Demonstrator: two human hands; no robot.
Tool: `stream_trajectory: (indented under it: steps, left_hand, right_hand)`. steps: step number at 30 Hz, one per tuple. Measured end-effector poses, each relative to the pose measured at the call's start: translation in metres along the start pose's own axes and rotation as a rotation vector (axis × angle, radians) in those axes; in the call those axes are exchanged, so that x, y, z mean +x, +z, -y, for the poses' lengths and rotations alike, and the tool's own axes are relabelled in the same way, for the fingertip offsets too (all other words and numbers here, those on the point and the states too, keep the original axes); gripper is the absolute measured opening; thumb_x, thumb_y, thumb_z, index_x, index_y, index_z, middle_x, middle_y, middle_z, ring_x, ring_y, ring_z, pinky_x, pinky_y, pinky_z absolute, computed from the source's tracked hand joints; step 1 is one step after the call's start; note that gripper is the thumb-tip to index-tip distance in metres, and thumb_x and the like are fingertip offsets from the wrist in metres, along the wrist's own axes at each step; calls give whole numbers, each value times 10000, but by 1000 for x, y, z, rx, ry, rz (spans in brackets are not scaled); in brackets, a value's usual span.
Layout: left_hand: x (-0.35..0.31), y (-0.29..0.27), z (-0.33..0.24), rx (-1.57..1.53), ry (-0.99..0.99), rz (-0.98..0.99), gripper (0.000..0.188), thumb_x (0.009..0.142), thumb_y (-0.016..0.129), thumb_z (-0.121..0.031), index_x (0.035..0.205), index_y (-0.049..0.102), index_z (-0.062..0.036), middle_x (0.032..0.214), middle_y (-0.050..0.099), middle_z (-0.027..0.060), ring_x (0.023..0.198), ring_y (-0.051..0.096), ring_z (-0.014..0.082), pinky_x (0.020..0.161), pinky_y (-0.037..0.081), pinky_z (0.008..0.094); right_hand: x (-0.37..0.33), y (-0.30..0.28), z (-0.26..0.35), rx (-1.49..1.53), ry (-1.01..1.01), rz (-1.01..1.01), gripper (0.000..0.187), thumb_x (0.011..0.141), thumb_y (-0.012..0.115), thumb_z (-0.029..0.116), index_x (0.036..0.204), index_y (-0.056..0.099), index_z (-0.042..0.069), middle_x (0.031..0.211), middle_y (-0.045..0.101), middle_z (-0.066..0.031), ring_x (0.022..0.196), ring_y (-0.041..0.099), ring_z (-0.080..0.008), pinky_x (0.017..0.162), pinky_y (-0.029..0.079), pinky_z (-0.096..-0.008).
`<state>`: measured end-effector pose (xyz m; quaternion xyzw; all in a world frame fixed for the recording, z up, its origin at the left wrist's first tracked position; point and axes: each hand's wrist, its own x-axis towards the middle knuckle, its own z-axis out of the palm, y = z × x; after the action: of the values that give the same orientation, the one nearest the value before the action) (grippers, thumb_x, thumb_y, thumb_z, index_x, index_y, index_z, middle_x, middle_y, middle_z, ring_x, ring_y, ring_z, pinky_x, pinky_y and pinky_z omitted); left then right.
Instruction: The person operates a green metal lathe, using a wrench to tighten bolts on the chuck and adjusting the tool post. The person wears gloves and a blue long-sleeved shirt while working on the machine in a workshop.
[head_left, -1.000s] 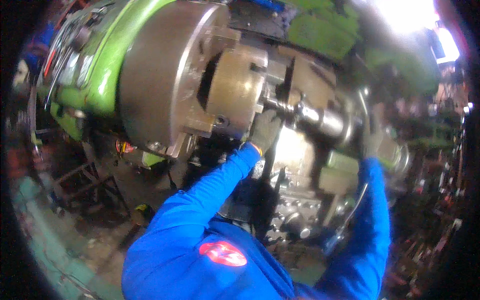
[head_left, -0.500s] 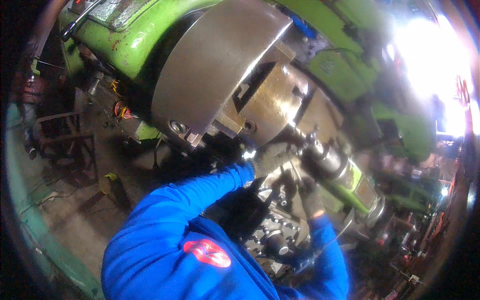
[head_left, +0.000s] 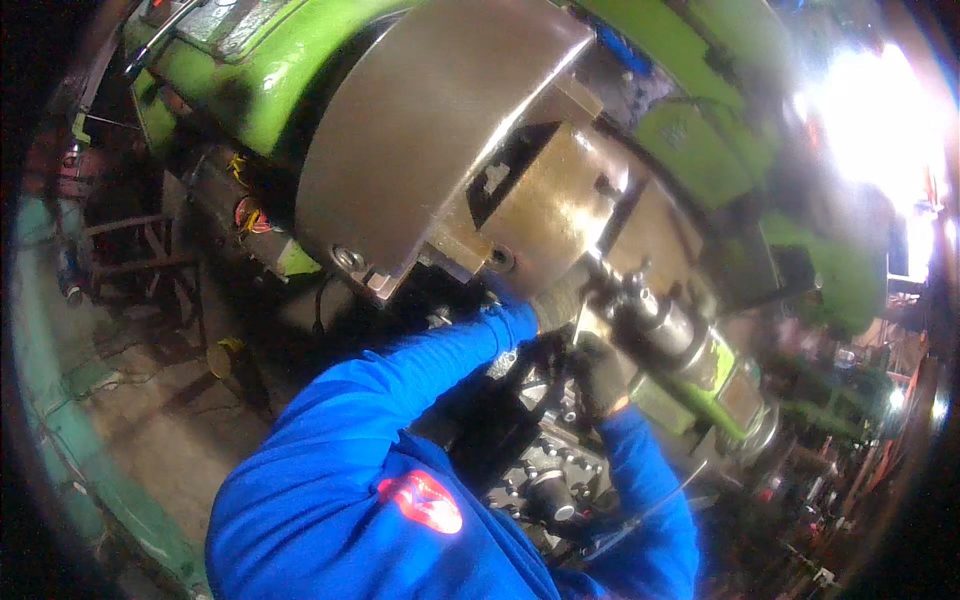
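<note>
A large steel lathe chuck [head_left: 400, 150] grips a thick, brass-tinted metal block [head_left: 555, 200] with its jaws. My left hand [head_left: 558, 305], in a dark glove, reaches under the block's near end, its fingers mostly hidden. Just right of it and nearer to me, my gloved right hand [head_left: 600, 375] is closed around a thin pale rod [head_left: 578, 322] that points up toward the left hand. What the rod touches at its far end I cannot make out. The tailstock's steel quill [head_left: 665, 325] stands beside both hands, close to the block's end face.
Below my hands sits the tool post [head_left: 550, 490] with several bolts. The green tailstock body [head_left: 735, 385] lies to the right, the green headstock [head_left: 270, 85] at upper left. A thin pale tube [head_left: 650, 505] crosses my right forearm. Bright light glares at upper right.
Both hands have come closer together: my left moved right and slightly up, my right moved left and up with the rod. The whole view has shifted slightly.
</note>
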<state>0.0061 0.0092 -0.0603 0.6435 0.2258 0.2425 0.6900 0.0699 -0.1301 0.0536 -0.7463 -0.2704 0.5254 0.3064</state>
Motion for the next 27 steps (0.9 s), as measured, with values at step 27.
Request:
stream_trajectory:
  steps: [27]
  left_hand:
    - [5,-14,45,376,-32,199,343,1021,555,-221,1315,622,-58,1327,598,185,1256,573,348,1064,461,488]
  right_hand:
    - [18,-34,3,-743,-492,70,245,873,638,90,1112,687,63,1000,720,-116,954,697,-291,840,566,-391]
